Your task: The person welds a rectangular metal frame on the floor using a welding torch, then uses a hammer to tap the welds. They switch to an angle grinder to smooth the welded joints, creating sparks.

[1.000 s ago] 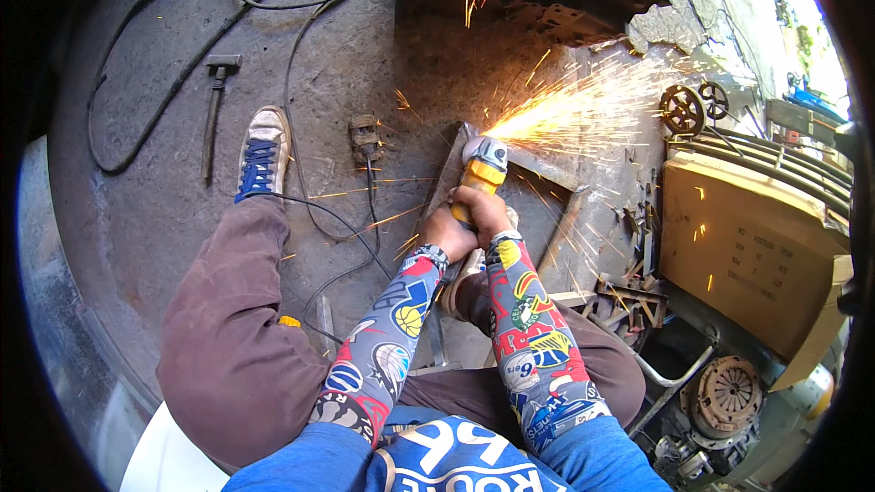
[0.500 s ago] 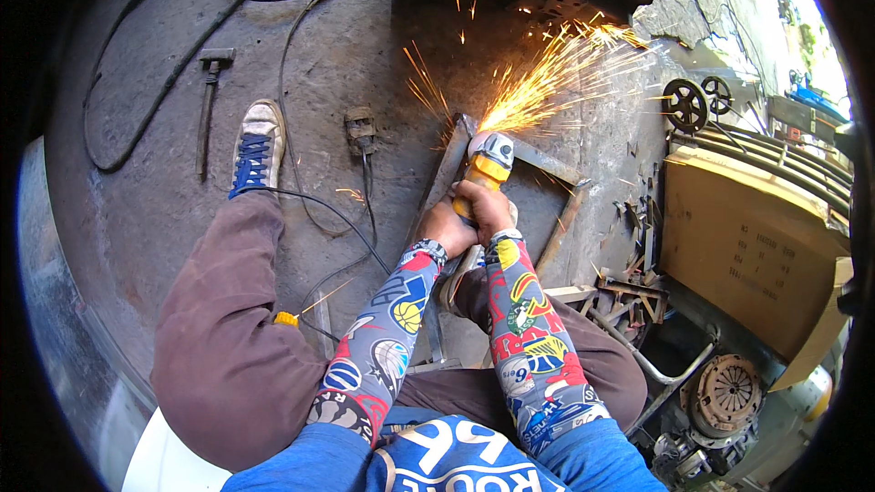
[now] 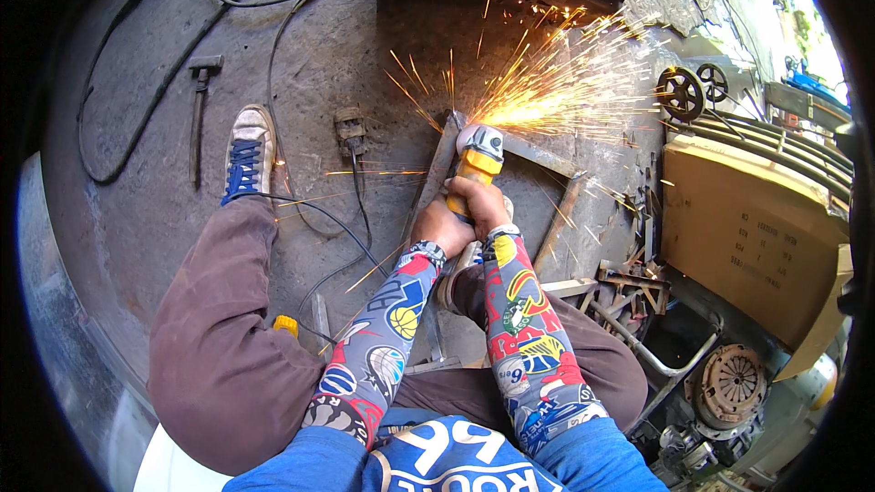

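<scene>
A yellow angle grinder [image 3: 478, 164] is held between my two hands, its head against the top corner of a metal frame [image 3: 543, 155]. My left hand [image 3: 442, 228] is closed round the rear of the body. Just above and to the right, my right hand [image 3: 483, 204] wraps the body nearer the head. Bright sparks [image 3: 556, 96] fan out from the disc, up and to the right. The contact between disc and steel is partly hidden by the grinder's head and the glare. The frame lies on the floor between my feet.
A hammer [image 3: 200, 109] lies left of my left shoe [image 3: 248, 155]. A cable connector [image 3: 350, 130] and black cables [image 3: 150, 118] cross the concrete. On the right stand a cardboard box [image 3: 747, 237], handwheels [image 3: 682, 94], scrap metal [image 3: 633, 287] and a rusty clutch plate [image 3: 731, 386].
The spark fan has grown wider and denser, with more streaks flying left across the floor. The grinder's head has tilted slightly and shifted a little left; both hands keep their grip.
</scene>
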`<state>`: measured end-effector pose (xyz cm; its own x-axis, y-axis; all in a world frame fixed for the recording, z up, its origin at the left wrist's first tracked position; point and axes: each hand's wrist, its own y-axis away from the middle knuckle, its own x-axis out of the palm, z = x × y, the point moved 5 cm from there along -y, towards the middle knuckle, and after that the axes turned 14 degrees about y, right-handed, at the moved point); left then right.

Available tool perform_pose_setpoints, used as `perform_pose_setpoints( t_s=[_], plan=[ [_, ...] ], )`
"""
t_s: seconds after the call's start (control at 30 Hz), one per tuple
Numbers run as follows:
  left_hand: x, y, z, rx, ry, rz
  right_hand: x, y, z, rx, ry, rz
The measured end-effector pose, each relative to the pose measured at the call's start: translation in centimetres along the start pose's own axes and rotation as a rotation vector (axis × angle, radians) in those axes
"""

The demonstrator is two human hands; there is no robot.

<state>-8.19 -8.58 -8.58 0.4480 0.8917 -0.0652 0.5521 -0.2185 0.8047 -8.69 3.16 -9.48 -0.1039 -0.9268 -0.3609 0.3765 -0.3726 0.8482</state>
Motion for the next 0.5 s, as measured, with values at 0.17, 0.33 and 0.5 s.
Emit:
perform_pose_setpoints(
  t_s=[0.17, 0.33, 0.5],
  plan=[
    [-0.5, 0.2, -0.2, 0.029, 0.007, -0.004, 0.2, 1.0, 0.7, 0.012, -0.045, -0.006],
    [-0.2, -0.1, 0.2, 0.023, 0.028, 0.034, 0.3, 0.9, 0.5, 0.002, -0.018, -0.008],
    [-0.2, -0.2, 0.8, 0.026, -0.01, -0.006, 0.5, 0.4, 0.0, 0.006, -0.018, 0.011]
  ],
)
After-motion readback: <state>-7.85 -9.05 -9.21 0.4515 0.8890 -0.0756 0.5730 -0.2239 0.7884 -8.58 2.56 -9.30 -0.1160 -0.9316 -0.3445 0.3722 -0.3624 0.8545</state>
